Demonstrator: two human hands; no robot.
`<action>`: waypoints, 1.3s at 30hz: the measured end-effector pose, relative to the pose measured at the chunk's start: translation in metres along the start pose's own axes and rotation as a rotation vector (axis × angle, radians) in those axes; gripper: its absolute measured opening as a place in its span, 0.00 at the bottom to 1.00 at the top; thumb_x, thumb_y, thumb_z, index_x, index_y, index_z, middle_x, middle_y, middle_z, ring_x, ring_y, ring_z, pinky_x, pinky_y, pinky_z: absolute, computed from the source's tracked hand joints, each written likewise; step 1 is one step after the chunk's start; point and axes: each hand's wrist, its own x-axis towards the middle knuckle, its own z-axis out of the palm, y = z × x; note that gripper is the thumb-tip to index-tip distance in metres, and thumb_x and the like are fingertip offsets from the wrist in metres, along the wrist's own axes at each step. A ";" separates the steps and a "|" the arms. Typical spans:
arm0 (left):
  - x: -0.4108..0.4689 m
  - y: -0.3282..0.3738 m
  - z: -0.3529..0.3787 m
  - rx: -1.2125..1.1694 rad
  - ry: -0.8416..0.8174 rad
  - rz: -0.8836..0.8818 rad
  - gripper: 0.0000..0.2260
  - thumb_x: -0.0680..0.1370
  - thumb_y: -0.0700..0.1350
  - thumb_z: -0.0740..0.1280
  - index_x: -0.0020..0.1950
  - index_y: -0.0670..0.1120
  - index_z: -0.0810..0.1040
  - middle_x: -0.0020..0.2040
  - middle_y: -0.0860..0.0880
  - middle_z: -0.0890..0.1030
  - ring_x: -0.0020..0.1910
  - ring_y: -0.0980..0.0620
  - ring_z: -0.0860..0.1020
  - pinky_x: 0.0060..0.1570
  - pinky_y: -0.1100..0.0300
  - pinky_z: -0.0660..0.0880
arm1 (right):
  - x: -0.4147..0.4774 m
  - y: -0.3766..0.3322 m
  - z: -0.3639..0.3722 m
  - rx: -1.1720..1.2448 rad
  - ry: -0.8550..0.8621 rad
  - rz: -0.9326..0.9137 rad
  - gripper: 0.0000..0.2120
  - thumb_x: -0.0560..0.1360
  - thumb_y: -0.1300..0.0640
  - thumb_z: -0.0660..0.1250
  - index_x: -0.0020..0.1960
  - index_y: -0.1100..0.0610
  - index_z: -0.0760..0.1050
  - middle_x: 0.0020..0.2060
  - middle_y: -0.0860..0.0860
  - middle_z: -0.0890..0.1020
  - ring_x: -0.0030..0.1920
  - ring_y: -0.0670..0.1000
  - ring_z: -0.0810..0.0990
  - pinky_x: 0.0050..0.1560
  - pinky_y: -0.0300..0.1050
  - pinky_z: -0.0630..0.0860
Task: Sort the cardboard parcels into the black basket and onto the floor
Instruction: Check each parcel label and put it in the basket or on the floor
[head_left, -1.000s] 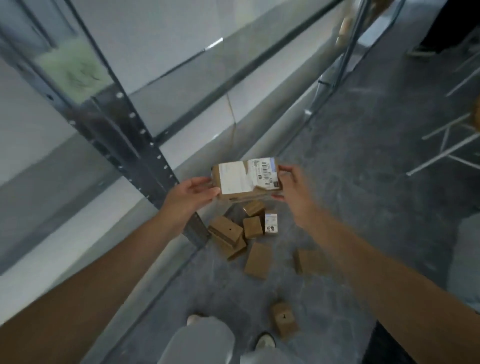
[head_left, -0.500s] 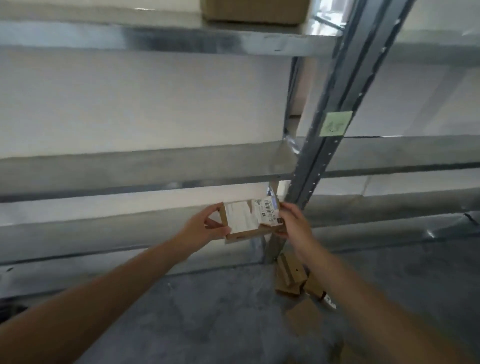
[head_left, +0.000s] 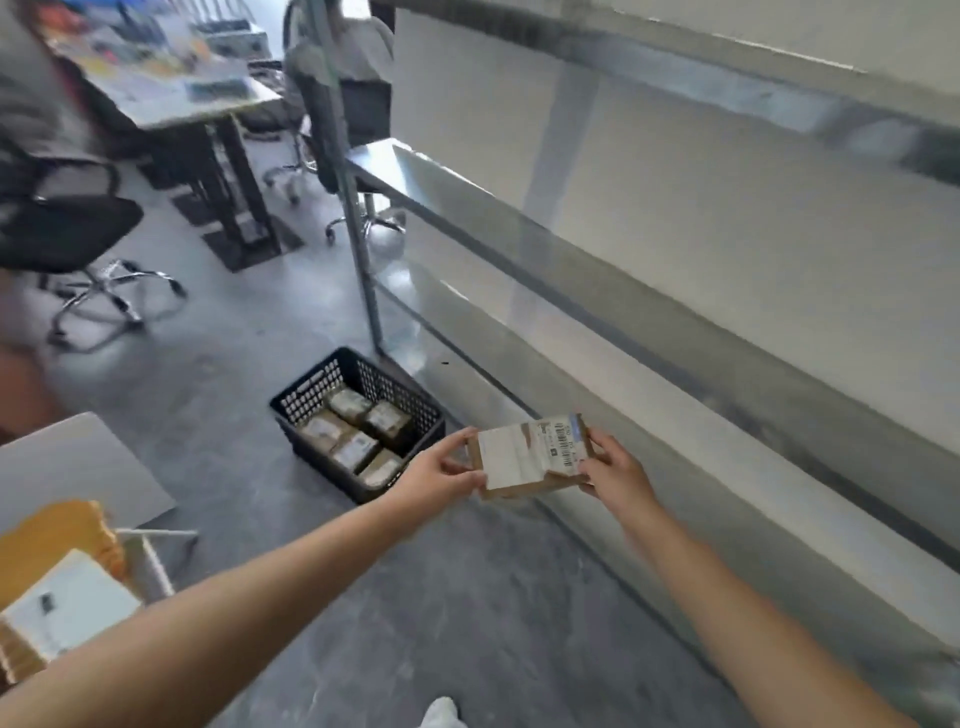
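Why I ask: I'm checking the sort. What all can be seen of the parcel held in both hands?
The parcel is a small, flat brown cardboard box. White labels cover most of its upper face, one with a barcode; the print is unreadable. It hangs in the air, label up, slightly tilted, right of the black basket. The left hand grips its left end, the right hand its right end.

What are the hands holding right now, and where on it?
One cardboard parcel, gripped by both hands: the left hand on its left end, the right hand on its right end, labelled face showing.
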 end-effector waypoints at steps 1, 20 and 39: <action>-0.002 -0.007 -0.012 -0.038 0.027 -0.011 0.29 0.76 0.43 0.72 0.75 0.52 0.66 0.47 0.47 0.84 0.40 0.60 0.80 0.39 0.73 0.75 | 0.007 -0.006 0.014 -0.025 -0.023 0.002 0.22 0.77 0.67 0.61 0.65 0.46 0.74 0.46 0.41 0.81 0.53 0.49 0.82 0.62 0.52 0.77; 0.040 -0.032 -0.037 -0.532 0.497 -0.192 0.27 0.75 0.37 0.72 0.72 0.53 0.71 0.48 0.44 0.85 0.50 0.46 0.84 0.57 0.50 0.79 | 0.133 -0.062 0.078 -0.245 -0.316 -0.192 0.05 0.74 0.60 0.67 0.47 0.52 0.75 0.46 0.49 0.83 0.48 0.51 0.83 0.54 0.58 0.80; 0.175 -0.051 -0.165 -0.608 0.613 -0.270 0.24 0.75 0.33 0.71 0.65 0.55 0.76 0.54 0.38 0.82 0.54 0.43 0.83 0.59 0.47 0.78 | 0.284 -0.131 0.209 -0.507 -0.356 -0.248 0.03 0.78 0.59 0.65 0.50 0.55 0.71 0.50 0.52 0.78 0.45 0.44 0.79 0.33 0.31 0.70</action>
